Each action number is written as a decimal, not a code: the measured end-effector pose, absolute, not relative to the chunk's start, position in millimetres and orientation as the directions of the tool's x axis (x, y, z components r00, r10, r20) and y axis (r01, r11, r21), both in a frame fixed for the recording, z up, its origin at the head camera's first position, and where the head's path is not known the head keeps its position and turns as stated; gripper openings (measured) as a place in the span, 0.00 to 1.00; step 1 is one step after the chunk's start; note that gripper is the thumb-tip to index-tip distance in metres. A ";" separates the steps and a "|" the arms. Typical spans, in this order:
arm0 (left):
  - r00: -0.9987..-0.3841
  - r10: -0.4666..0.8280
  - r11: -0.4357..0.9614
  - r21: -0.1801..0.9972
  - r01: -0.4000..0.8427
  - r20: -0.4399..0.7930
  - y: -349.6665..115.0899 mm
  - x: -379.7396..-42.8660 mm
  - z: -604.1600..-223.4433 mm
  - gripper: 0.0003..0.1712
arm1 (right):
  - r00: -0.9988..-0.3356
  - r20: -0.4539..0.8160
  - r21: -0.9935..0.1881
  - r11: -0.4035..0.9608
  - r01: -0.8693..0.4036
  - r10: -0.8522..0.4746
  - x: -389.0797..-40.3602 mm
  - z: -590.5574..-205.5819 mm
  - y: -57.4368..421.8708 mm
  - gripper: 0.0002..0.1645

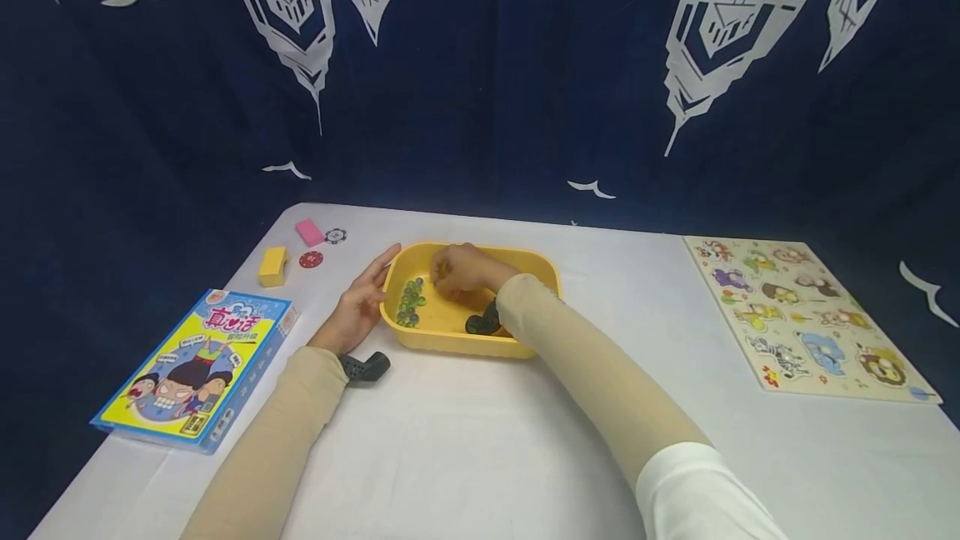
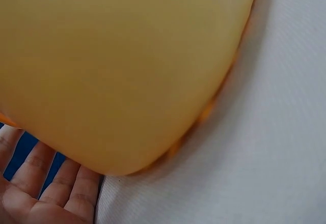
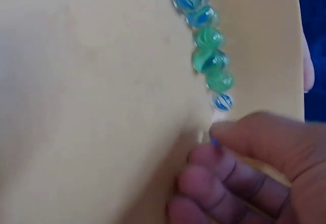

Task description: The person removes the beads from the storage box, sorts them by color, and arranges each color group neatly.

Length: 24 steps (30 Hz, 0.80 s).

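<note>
A yellow plastic tub (image 1: 465, 344) stands on the white table with several green and blue glass marbles (image 1: 410, 302) gathered at its left end. In the right wrist view the marbles (image 3: 209, 59) lie in a line along the wall. My right hand (image 1: 461, 269) reaches inside the tub; its thumb and index finger pinch a marble, of which only a blue bit (image 3: 215, 142) shows. My left hand (image 1: 358, 311) rests against the tub's left outer side, fingers fairly straight. In the left wrist view that hand (image 2: 48, 191) is beside the tub's wall (image 2: 127, 81).
A boxed card game (image 1: 198, 365) lies at the left. Behind it are a yellow block (image 1: 273, 267), a pink block (image 1: 309, 232), a red chip (image 1: 311, 260) and a black-and-white chip (image 1: 335, 236). An animal puzzle board (image 1: 810, 319) lies at the right, before a dark curtain (image 1: 480, 107).
</note>
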<state>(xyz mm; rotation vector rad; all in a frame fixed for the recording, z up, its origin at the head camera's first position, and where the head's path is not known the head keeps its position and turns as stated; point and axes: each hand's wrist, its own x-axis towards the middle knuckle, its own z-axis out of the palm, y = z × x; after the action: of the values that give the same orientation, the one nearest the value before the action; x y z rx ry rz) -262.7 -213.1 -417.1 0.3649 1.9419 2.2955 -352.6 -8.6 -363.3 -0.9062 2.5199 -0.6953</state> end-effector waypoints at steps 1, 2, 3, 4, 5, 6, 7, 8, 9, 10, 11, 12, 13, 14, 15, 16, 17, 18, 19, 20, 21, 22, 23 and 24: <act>-0.964 0.243 -0.177 0.982 0.069 0.112 -212.3 -263.1 -417.5 0.51 | -0.719 -0.172 -0.555 0.669 -0.494 -0.673 -352.3 -361.6 -6.9 0.05; -0.963 0.246 -0.178 0.981 0.070 0.113 -211.6 -263.3 -417.9 0.51 | -0.715 -0.165 -0.547 0.666 -0.507 -0.680 -352.0 -359.5 -4.8 0.05; -0.962 0.247 -0.180 0.981 0.070 0.114 -211.0 -263.4 -418.2 0.51 | -0.710 -0.158 -0.543 0.661 -0.518 -0.686 -351.7 -357.2 -2.3 0.05; -0.961 0.250 -0.182 0.981 0.071 0.116 -210.4 -263.4 -418.2 0.51 | -0.702 -0.151 -0.547 0.651 -0.527 -0.696 -351.3 -354.4 0.7 0.05; -0.961 0.251 -0.182 0.981 0.071 0.117 -209.8 -263.3 -418.1 0.51 | -0.697 -0.145 -0.561 0.638 -0.528 -0.703 -350.8 -351.5 4.1 0.06; -0.961 0.252 -0.182 0.981 0.072 0.117 -209.1 -263.3 -418.0 0.51 | -0.689 -0.137 -0.577 0.623 -0.528 -0.711 -350.3 -348.5 8.0 0.06; -0.961 0.252 -0.181 0.981 0.072 0.117 -208.4 -263.2 -417.8 0.51 | -0.681 -0.129 -0.597 0.604 -0.527 -0.721 -350.5 -346.1 12.3 0.07; -0.960 0.254 -0.178 0.981 0.073 0.117 -208.1 -263.2 -417.8 0.51 | -0.673 -0.121 -0.625 0.583 -0.520 -0.730 -349.7 -342.9 17.2 0.07; -0.960 0.255 -0.175 0.982 0.072 0.116 -207.7 -263.3 -417.8 0.50 | -0.663 -0.112 -0.662 0.554 -0.505 -0.740 -348.7 -339.7 22.3 0.08; -0.959 0.256 -0.174 0.982 0.075 0.118 -207.6 -263.3 -417.9 0.50 | -0.655 -0.101 -0.701 0.521 -0.487 -0.749 -347.4 -336.5 27.4 0.08; -0.958 0.259 -0.173 0.982 0.077 0.121 -207.5 -263.3 -418.0 0.50 | -0.649 -0.086 -0.737 0.487 -0.469 -0.756 -346.4 -333.7 32.6 0.08; -0.958 0.260 -0.173 0.982 0.080 0.124 -207.6 -263.2 -418.2 0.50 | -0.642 -0.067 -0.766 0.452 -0.458 -0.763 -345.2 -330.7 38.0 0.09; -0.957 0.261 -0.174 0.981 0.083 0.127 -207.7 -263.1 -418.3 0.50 | -0.641 -0.049 -0.794 0.419 -0.441 -0.766 -343.5 -327.5 43.3 0.09; -0.956 0.263 -0.175 0.981 0.086 0.130 -208.0 -263.1 -418.6 0.50 | -0.642 -0.033 -0.820 0.388 -0.420 -0.766 -341.6 -324.2 48.7 0.10; -0.955 0.264 -0.177 0.980 0.088 0.133 -208.1 -262.8 -418.5 0.50 | -0.648 -0.019 -0.842 0.361 -0.401 -0.762 -339.8 -321.6 54.1 0.11; -0.954 0.267 -0.179 0.980 0.092 0.139 -208.3 -262.5 -418.2 0.50 | -0.658 -0.006 -0.861 0.338 -0.379 -0.753 -338.2 -319.3 59.8 0.12; -0.953 0.269 -0.180 0.979 0.093 0.140 -208.5 -262.3 -418.2 0.50 | -0.670 0.005 -0.876 0.321 -0.361 -0.742 -336.4 -316.9 65.8 0.13; -0.953 0.270 -0.180 0.979 0.094 0.141 -208.8 -262.1 -418.2 0.50 | -0.686 0.015 -0.889 0.304 -0.341 -0.728 -334.6 -315.1 72.1 0.13; -0.952 0.271 -0.180 0.979 0.095 0.142 -209.3 -262.0 -418.2 0.50 | -0.702 0.024 -0.903 0.285 -0.321 -0.712 -333.1 -313.8 78.8 0.14; -0.952 0.272 -0.179 0.979 0.097 0.145 -209.9 -261.6 -418.1 0.49 | -0.716 0.039 -0.915 0.263 -0.305 -0.697 -331.8 -313.1 85.8 0.14; -0.951 0.272 -0.180 0.979 0.099 0.146 -210.4 -261.3 -418.1 0.49 | -0.734 0.054 -0.923 0.247 -0.296 -0.677 -330.1 -312.2 93.0 0.15; -0.951 0.271 -0.179 0.979 0.099 0.146 -210.9 -261.0 -418.0 0.49 | -0.750 0.071 -0.932 0.225 -0.285 -0.657 -329.3 -312.1 100.8 0.15; -0.952 0.268 -0.177 0.979 0.098 0.144 -211.3 -260.9 -418.2 0.49 | -0.767 0.088 -0.938 0.206 -0.279 -0.635 -328.4 -312.1 108.7 0.16; -0.953 0.267 -0.176 0.979 0.098 0.143 -211.7 -260.7 -418.0 0.49 | -0.784 0.105 -0.945 0.185 -0.271 -0.612 -328.0 -312.6 117.0 0.16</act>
<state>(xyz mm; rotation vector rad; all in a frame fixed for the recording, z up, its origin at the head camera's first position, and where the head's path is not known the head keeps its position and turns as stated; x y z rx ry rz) -260.7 -211.7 -418.0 0.4323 1.9396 2.2862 -328.0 117.0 -312.6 -0.8395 2.1689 -1.6297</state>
